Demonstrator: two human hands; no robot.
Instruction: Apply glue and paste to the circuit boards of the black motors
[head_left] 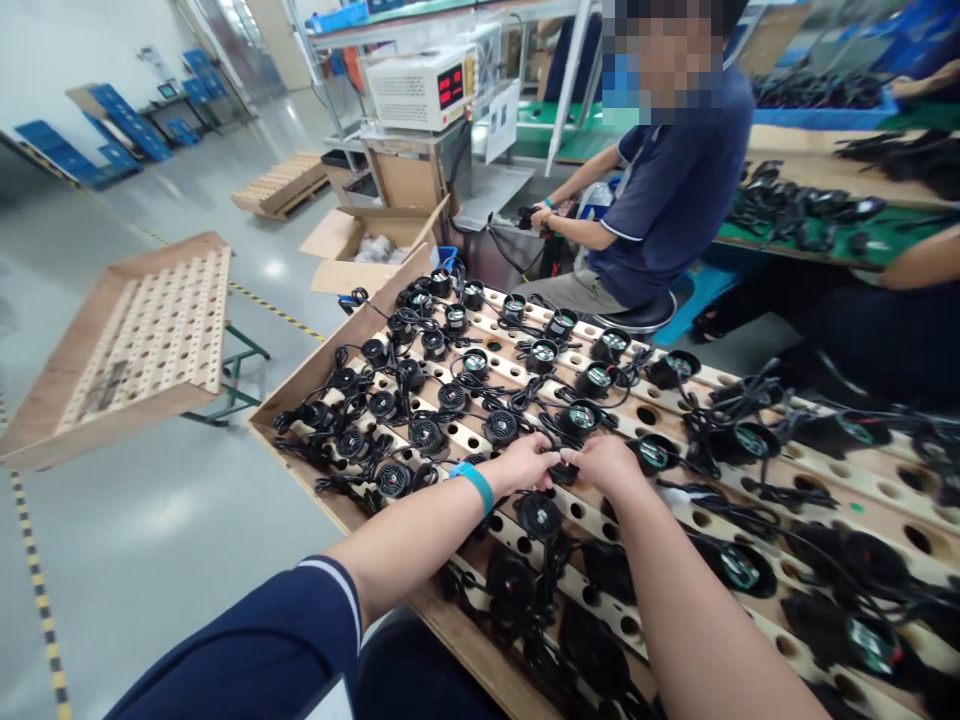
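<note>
A wooden tray (315, 370) with rows of round holes lies in front of me, filled with several small black round lamp units (500, 427) and their black cables. My left hand (525, 462), with a teal band on the wrist, and my right hand (604, 462) meet over one black unit (561, 470) near the tray's middle. Both hands have their fingers curled and pinched on it. Another black unit (538, 515) sits just below the hands.
A second, bare perforated wooden tray (142, 340) stands on a green frame to the left. An open cardboard box (360, 245) lies on the floor behind. A seated person in a dark blue shirt (667, 190) works at a bench beyond the tray; a power supply (420, 88) stands there.
</note>
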